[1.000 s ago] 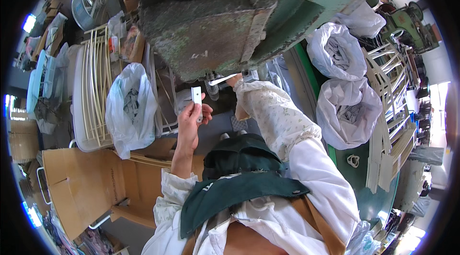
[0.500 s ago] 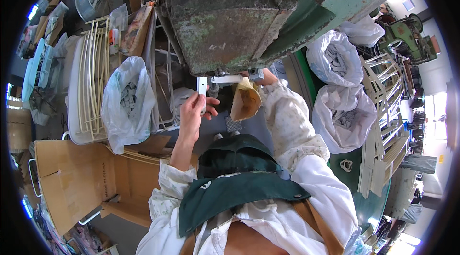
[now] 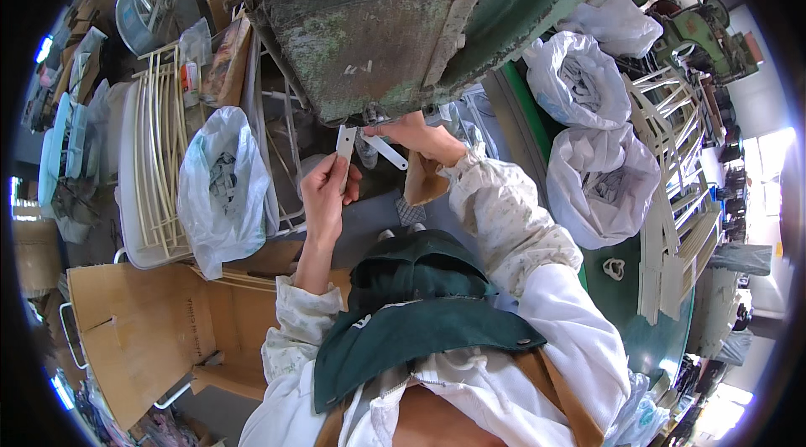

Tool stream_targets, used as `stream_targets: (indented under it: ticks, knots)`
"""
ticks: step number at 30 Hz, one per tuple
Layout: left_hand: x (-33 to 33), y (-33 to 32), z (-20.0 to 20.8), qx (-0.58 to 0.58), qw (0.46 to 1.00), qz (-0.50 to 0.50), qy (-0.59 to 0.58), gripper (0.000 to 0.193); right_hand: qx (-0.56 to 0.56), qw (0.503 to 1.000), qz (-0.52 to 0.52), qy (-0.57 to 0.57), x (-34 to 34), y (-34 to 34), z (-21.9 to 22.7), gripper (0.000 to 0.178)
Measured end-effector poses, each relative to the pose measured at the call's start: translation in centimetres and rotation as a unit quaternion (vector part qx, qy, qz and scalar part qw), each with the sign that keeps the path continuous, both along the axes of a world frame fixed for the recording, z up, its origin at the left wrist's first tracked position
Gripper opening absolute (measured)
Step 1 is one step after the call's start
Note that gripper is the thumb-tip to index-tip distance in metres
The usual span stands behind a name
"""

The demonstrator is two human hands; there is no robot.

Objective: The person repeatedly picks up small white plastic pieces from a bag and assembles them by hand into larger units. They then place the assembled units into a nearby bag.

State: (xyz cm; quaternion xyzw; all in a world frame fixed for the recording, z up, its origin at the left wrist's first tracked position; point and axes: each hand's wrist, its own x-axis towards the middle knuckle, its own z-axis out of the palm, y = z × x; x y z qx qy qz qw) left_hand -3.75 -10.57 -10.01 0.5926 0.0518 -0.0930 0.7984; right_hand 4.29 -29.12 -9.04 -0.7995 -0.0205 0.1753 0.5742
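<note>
My left hand (image 3: 323, 189) is closed around a flat white strip with small holes (image 3: 345, 146), its upper end pointing up toward the machine. To its right, my right hand (image 3: 420, 138) reaches in just under the front of the green machine (image 3: 369, 52), fingers together and pointing left. A second white strip with a rounded end (image 3: 387, 153) slants down from its fingertips; their exact grip is partly hidden. Below the right hand hangs an open tan chute-like piece (image 3: 426, 184), partly covered by the wrist.
On the left stand a white bag of small grey pieces (image 3: 222, 220), a rack of pale rods (image 3: 155, 162) and an open cardboard box (image 3: 134, 321). Two more filled white bags (image 3: 600, 220) and stacked pale strips (image 3: 663, 271) lie on a green table (image 3: 617, 313) at right.
My right hand has moved left and into fuller view beneath the machine. The second strip has swung from nearly level to slanting. My left hand has shifted slightly left, still holding its strip.
</note>
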Motion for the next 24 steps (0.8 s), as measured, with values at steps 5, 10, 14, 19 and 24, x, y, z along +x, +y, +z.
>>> stream_targets:
  ticks: [5,10,14,19,24]
  knots:
    - [0.9,-0.6,1.1,0.078,0.997,0.007,-0.012,0.024,-0.030,0.978,-0.022,-0.203,-3.5,-0.6,1.6,0.023]
    - [1.9,-0.8,1.5,0.090,0.996,-0.026,-0.005,0.025,0.108,0.992,0.058,0.020,-4.6,-1.4,0.5,0.020]
    - [2.2,-0.7,1.5,0.102,0.995,-0.018,-0.004,0.026,0.125,0.989,0.041,0.066,-4.5,-1.3,0.5,0.020]
    - [2.5,-0.7,0.4,0.162,0.986,-0.029,0.030,0.028,0.135,0.988,0.032,0.074,-4.7,-1.1,0.2,0.019]
    - [1.5,1.0,-0.2,0.074,0.995,-0.031,0.060,0.028,0.128,0.990,0.020,0.056,-5.6,-1.1,1.1,0.019]
